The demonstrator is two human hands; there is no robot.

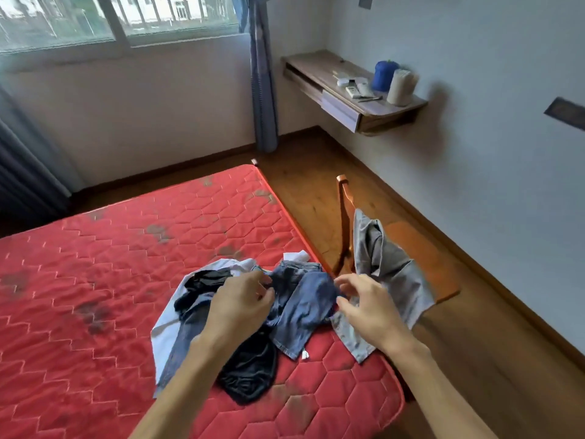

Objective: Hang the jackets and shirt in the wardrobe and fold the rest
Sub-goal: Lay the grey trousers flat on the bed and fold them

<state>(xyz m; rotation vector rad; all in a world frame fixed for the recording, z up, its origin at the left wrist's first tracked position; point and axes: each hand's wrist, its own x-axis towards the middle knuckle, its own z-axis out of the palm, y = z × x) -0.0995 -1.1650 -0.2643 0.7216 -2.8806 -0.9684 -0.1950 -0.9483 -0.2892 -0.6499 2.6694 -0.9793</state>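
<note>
- Left hand [240, 299] over denim garment [304, 302] on red mattress [95, 280]: fingers curled, grip impossible to tell.
- Right hand [368, 312] near mattress edge: fingers spread, holding nothing.

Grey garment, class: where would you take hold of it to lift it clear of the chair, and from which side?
Probably the bunched upper fold of the grey garment, where it rests against the chair, coming from above with the right hand. The folds there stand up and offer a pinch; its lower end lies flat on the mattress.
</note>
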